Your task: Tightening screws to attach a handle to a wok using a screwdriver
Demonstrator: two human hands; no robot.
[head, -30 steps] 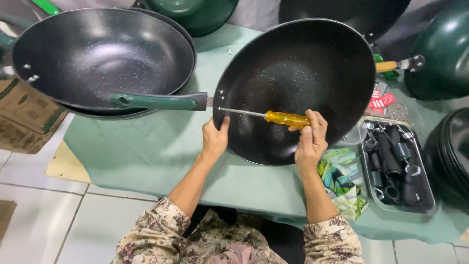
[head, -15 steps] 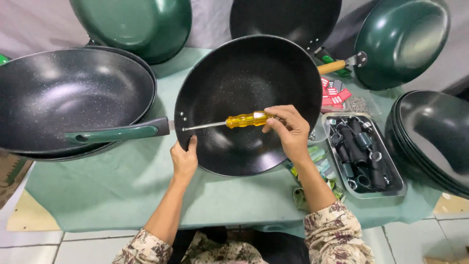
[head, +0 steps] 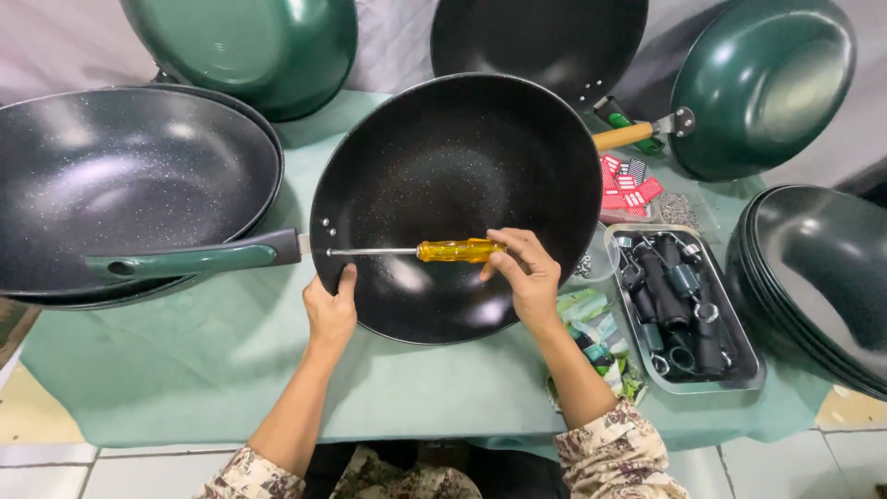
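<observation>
A black speckled wok pan (head: 457,166) lies tilted on the green cloth in front of me. Its green handle (head: 189,260) sticks out to the left, joined at the rim by two rivets. My left hand (head: 331,310) grips the pan's near-left rim. My right hand (head: 524,275) holds a yellow-handled screwdriver (head: 457,250) level inside the pan. The metal shaft points left, with its tip at the rim where the handle joins.
A second black pan (head: 129,176) lies at the left under the handle. Green pans (head: 249,42) lean at the back and back right (head: 767,83). A stack of pans (head: 822,268) sits at right. A metal tray (head: 739,379) of dark parts and packets stands right of my hand.
The view has shifted, so the pan now sits more central and closer. Both hands keep their grip, and the screwdriver tip stays at the handle joint.
</observation>
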